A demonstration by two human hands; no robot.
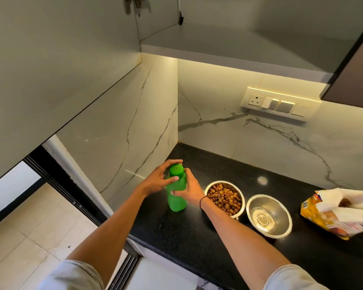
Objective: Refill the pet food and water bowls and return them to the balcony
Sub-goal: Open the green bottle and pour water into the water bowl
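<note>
A: Head view, looking down on a black stone counter [197,237] set in a corner of white veined marble wall [228,147]. Taking the food bowl [224,199] as landmark: steel, round, heaped with brown kibble, standing on the counter near its front edge.

B: And the bottle?

A: Green bottle [175,196], upright on the counter just left of the food bowl, near the counter's left end. Green cap [176,170] on top.

B: Hands?

A: Left hand [162,178] over the top of the bottle, fingers curled round the cap, thumb across the neck. Right hand [189,190] wrapped round the bottle's body, between bottle and food bowl, wrist crossing in front of the bowl's left rim. Thin dark band [203,200] on that wrist. Pale sleeves at the bottom edge.

B: The other bowl?

A: Water bowl [268,216], steel, just right of the food bowl and a touch nearer the front, rims very close; cannot tell whether touching. Shallow clear water in the bottom.

B: Anything further right?

A: Yellow pet food bag [331,212] lying on its side, right of the water bowl, mouth open, cut off by the right edge.

B: Above the bowl?

A: Switch panel with a socket [279,103] on the back wall, up and right of the food bowl, under a lit shelf [228,51]. Grey cabinet [50,70] upper left. Pale tiled floor [29,227] lower left, beyond the counter's end.
</note>
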